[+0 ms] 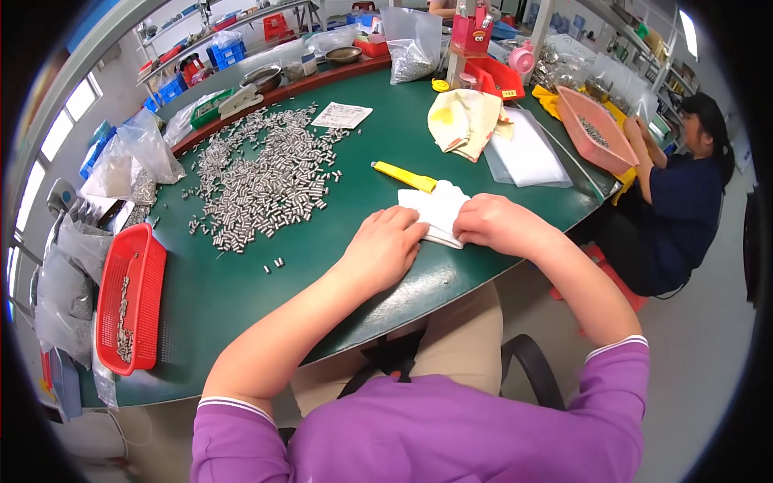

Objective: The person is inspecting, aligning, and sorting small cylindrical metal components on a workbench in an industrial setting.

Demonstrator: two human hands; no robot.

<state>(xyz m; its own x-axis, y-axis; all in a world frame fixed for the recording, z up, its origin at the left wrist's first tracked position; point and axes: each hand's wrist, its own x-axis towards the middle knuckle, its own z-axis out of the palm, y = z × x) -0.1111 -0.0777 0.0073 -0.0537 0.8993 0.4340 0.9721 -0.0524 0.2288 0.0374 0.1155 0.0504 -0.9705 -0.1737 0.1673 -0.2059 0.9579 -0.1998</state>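
A folded white cloth (435, 211) lies on the green tabletop in front of me, its layers stacked and a little rumpled at the top. My right hand (501, 225) pinches its right edge, thumb and fingers together. At its left edge rests my left hand (385, 245), palm down with the fingers stretched out, fingertips touching or close to the cloth. Just beyond the cloth is a yellow utility knife (405, 176), its lower end against the cloth. To the left spreads a large heap of small silvery metal cylinders (262, 181), with several stray ones nearer me.
A red plastic basket (153, 310) with some metal parts stands at the left edge, near filled plastic bags (64, 282). Beyond my right hand lie a stained cloth (465, 121) and white sheets (527, 153). A co-worker (684, 193) sits at right by a pink basket (594, 129).
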